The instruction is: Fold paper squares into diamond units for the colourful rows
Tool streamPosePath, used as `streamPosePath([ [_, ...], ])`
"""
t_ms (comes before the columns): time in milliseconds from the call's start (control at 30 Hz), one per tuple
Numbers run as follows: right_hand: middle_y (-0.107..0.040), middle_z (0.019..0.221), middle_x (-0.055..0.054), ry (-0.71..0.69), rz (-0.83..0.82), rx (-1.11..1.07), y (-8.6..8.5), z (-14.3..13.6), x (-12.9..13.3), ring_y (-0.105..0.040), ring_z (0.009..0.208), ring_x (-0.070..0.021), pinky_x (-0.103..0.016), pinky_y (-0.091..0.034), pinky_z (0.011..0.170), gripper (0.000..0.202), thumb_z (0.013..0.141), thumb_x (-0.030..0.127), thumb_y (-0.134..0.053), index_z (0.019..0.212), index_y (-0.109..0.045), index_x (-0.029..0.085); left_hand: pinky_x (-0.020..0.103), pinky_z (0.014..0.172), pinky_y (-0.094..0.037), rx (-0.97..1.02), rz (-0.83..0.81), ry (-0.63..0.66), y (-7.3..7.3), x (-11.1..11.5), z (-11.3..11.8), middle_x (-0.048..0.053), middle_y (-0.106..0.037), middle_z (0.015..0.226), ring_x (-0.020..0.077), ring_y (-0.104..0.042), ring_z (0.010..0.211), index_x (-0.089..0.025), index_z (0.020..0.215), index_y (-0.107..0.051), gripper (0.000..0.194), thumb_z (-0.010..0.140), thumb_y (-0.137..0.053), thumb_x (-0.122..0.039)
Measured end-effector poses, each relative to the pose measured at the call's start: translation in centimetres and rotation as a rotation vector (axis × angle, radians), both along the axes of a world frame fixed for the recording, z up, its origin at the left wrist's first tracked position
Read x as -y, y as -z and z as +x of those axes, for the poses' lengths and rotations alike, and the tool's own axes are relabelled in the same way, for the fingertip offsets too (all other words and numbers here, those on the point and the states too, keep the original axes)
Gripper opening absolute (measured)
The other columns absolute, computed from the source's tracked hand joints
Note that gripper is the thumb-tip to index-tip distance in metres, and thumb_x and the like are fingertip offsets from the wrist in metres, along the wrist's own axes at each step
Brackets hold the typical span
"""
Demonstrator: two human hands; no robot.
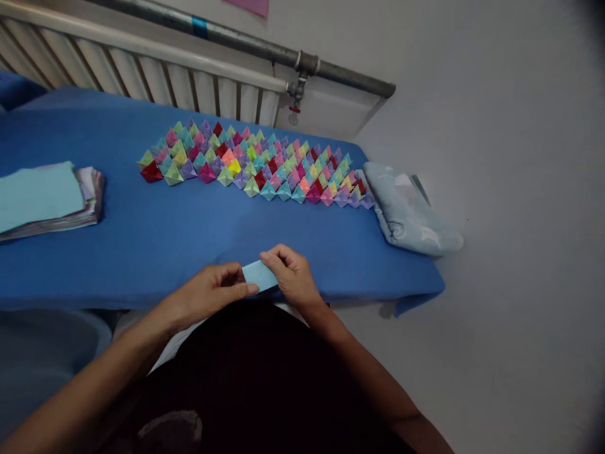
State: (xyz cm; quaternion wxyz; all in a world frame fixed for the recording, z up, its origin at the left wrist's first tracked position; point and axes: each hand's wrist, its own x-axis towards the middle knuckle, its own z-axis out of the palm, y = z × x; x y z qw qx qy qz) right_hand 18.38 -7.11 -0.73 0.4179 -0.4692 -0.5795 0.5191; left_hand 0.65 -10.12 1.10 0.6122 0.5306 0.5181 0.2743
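Note:
Near the table's front edge, a folded light-blue sheet of paper is held between my two hands. My left hand pinches its left end, thumb on top. On the other end, my right hand grips with thumb and bent fingers. The paper looks like a flat strip; its folds underneath are hidden. Beyond my hands, rows of small folded paper boats in many colours stand close together on the blue tablecloth.
To the left lies a stack of coloured paper, light blue on top. A folded grey-blue cloth rests at the right end of the table. A radiator and a metal pipe run along the wall behind. A blue tub stands below left.

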Motion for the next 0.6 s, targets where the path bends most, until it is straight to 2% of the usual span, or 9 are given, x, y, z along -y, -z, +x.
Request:
streamPosePath([
  [67,-0.045,0.058,0.006,-0.049,-0.022,0.011,-0.1,-0.4,-0.7,-0.040,0.056,-0.0090,-0.022,-0.035,0.054,0.030,0.080,0.045,-0.062,0.063,-0.054,0.020,0.026,0.062,-0.042,0.022,-0.005,-0.038,-0.5,-1.2,-0.6,0.000,-0.062,0.070,0.0157,-0.053,0.066,-0.021,0.078,-0.070,0.030,0.068,-0.072,-0.050],
  [133,-0.045,0.058,0.006,-0.090,-0.044,0.019,-0.2,-0.8,-1.6,-0.040,0.055,-0.0085,-0.022,-0.034,0.053,0.030,0.079,0.045,-0.063,0.064,-0.055,0.020,0.026,0.066,-0.045,0.034,-0.009,-0.047,-0.9,-2.5,-0.9,0.001,-0.062,0.070,0.0161,-0.055,0.068,-0.021,0.074,-0.071,0.030,0.066,-0.073,-0.051],
  [300,-0.048,0.058,0.006,-0.174,-0.059,0.090,0.0,-0.9,-3.7,-0.043,0.054,-0.0093,-0.022,-0.035,0.052,0.029,0.082,0.043,-0.061,0.066,-0.058,0.020,0.023,0.057,-0.043,0.027,-0.069,-0.050,-0.3,-5.0,-0.8,-0.003,-0.056,0.057,0.0116,-0.050,0.055,-0.020,0.059,-0.066,0.028,0.063,-0.076,-0.045],
  [367,-0.056,0.066,0.003,-0.100,0.044,0.139,-0.1,-0.4,-4.3,-0.051,0.062,-0.0112,-0.023,-0.040,0.058,0.023,0.086,0.039,-0.059,0.073,-0.062,0.021,0.023,0.053,-0.043,0.010,-0.129,-0.100,0.0,-5.6,-0.7,-0.003,-0.056,0.054,0.0112,-0.051,0.050,-0.019,0.060,-0.066,0.027,0.062,-0.076,-0.044],
  [467,-0.065,0.085,-0.001,0.060,0.297,0.251,-0.1,0.9,-4.6,-0.059,0.079,-0.0148,-0.028,-0.046,0.074,0.014,0.091,0.028,-0.054,0.086,-0.066,0.022,0.022,0.045,-0.041,0.016,-0.213,-0.183,0.3,-6.3,-0.7,-0.001,-0.058,0.052,0.0112,-0.050,0.047,-0.017,0.060,-0.066,0.029,0.061,-0.076,-0.044],
  [500,-0.066,0.087,-0.002,0.033,0.372,0.297,0.0,1.2,-4.5,-0.060,0.083,-0.0158,-0.029,-0.046,0.077,0.014,0.092,0.025,-0.054,0.088,-0.066,0.023,0.022,0.044,-0.040,0.023,-0.235,-0.199,0.4,-6.5,-0.7,0.000,-0.058,0.053,0.0108,-0.050,0.046,-0.017,0.061,-0.066,0.029,0.060,-0.076,-0.044],
  [600,-0.069,0.095,-0.004,-0.196,0.535,0.383,0.6,1.6,-3.9,-0.062,0.089,-0.0173,-0.034,-0.046,0.084,0.014,0.093,0.021,-0.053,0.097,-0.067,0.023,0.020,0.040,-0.037,0.025,-0.277,-0.213,0.6,-7.1,-0.6,-0.001,-0.058,0.051,0.0094,-0.048,0.043,-0.017,0.061,-0.065,0.030,0.061,-0.076,-0.044],
])
